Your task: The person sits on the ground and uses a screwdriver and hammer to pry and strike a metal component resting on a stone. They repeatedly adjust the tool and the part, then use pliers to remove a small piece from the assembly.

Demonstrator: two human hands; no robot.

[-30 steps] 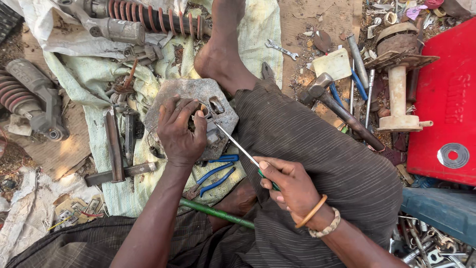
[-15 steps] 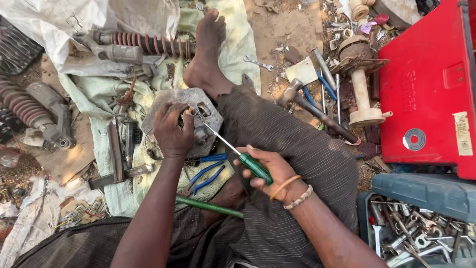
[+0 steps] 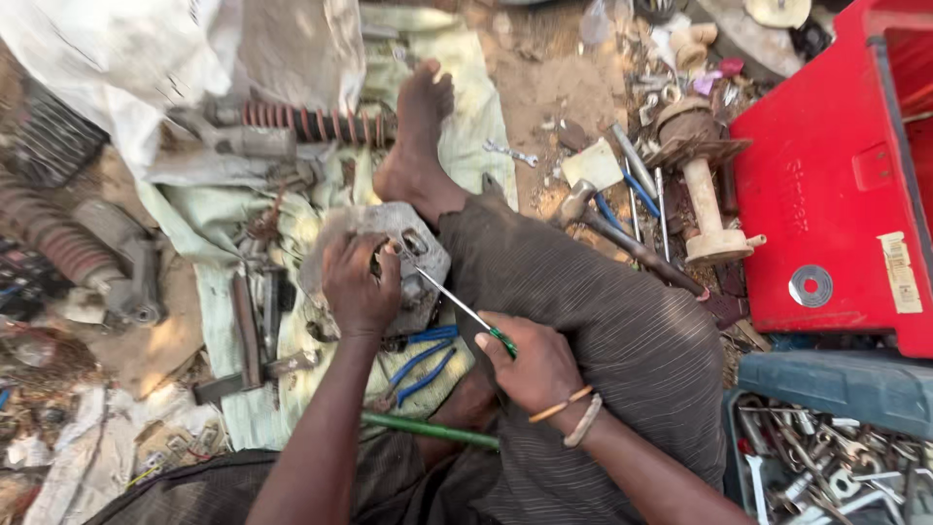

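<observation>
My left hand (image 3: 360,287) grips the top of a grey cast-metal plate (image 3: 424,261) that rests on a pale green cloth beside my bare foot (image 3: 420,146). My right hand (image 3: 530,365) is closed round the green handle of a screwdriver (image 3: 457,301); its thin shaft runs up and left, with the tip at an opening in the plate close to my left fingers. Blue-handled pliers (image 3: 420,362) lie on the cloth just below the plate, and a green rod (image 3: 428,429) lies across my lap.
A rusty coil-spring shock absorber (image 3: 301,124) lies above the plate; another (image 3: 68,253) sits at left. A red box (image 3: 836,185) stands at right, a blue tray of loose spanners (image 3: 836,457) below it. A hammer (image 3: 622,238) and worn parts lie in the dirt.
The view has shifted, so everything sits lower and further left in the frame. Both hands keep their hold; the screwdriver tip stays at the plate.
</observation>
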